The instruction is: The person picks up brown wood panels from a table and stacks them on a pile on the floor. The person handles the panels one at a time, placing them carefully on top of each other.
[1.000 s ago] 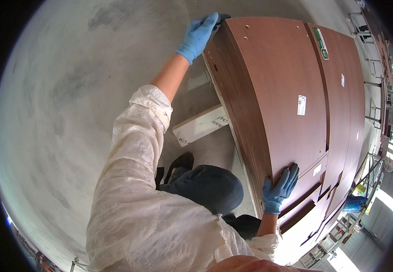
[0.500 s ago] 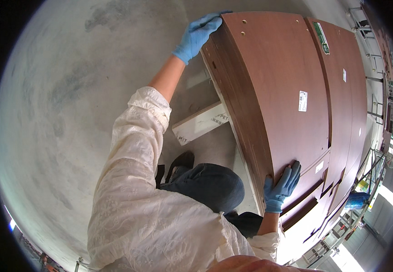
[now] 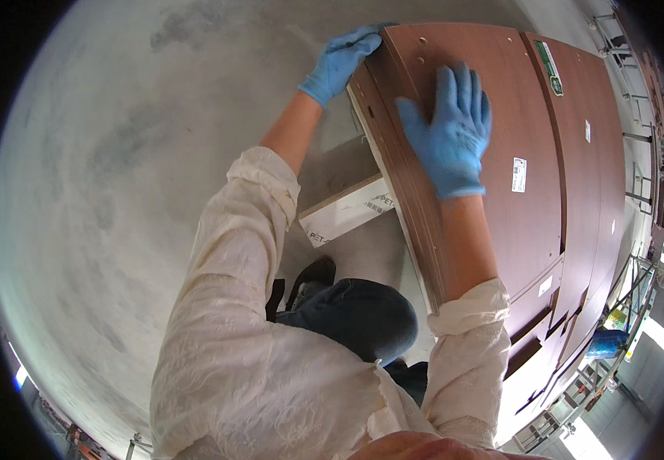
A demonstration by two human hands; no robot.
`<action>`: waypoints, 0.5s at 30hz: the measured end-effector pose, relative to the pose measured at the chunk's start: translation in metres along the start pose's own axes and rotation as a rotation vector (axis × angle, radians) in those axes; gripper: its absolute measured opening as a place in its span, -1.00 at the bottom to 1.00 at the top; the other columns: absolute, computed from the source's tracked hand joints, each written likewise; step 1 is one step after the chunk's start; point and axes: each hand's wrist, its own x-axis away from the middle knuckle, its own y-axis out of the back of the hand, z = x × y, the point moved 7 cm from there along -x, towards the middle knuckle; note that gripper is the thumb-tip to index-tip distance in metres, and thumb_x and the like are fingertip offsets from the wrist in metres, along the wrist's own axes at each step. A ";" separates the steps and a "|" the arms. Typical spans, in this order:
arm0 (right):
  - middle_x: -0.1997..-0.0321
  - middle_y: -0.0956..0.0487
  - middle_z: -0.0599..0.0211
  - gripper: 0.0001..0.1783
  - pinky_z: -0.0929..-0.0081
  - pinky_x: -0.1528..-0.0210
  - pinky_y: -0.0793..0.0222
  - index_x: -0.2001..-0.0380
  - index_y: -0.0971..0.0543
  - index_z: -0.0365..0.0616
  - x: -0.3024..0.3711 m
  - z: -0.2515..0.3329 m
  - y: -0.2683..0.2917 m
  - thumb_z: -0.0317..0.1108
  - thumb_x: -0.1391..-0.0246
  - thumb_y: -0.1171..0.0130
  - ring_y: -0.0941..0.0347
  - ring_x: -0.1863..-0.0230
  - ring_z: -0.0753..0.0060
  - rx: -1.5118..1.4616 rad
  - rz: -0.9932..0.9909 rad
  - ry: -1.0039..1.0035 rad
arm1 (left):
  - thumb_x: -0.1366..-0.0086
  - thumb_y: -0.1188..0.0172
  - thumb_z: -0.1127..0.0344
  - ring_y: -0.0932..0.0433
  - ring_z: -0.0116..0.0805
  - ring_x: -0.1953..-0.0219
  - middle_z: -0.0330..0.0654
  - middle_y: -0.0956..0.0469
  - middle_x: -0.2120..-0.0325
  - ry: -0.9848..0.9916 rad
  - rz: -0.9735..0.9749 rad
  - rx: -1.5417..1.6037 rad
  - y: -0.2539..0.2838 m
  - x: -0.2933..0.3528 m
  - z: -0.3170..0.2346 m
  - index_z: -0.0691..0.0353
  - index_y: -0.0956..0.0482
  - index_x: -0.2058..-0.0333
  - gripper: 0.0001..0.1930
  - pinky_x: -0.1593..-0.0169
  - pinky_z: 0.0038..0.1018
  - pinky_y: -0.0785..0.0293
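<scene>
Brown wooden panels lie stacked flat on the grey concrete floor, and the top panel of that stack is what both hands are on. At the far left corner of the stack the left hand, in a blue glove, curls its fingers over the edge, gripping the top panel there. The right hand, also blue-gloved, rests on the stack's upper face, palm down, fingers spread and flat, grasping nothing. Beside the stack's left edge, lower down, a white cardboard box lies on the floor; nearer the person than that, a dark shoe and a bent knee in dark trousers. Judging by this, the top panel looks seated square on the stack and only taken hold of at one corner; any lifting or sliding of it appears not yet done
</scene>
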 end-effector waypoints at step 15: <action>-0.40 -0.24 -0.28 -0.31 -0.10 -0.45 -0.06 -0.19 -0.37 -0.27 -0.014 0.012 -0.027 -0.01 -0.17 -0.21 -0.11 -0.44 -0.33 0.064 -0.043 0.007 | -0.42 -0.17 0.33 -0.53 -0.41 -0.08 -0.22 -0.61 -0.05 -0.027 -0.033 -0.154 0.013 -0.010 0.012 0.24 -0.57 -0.14 -0.65 -0.23 -0.48 -0.40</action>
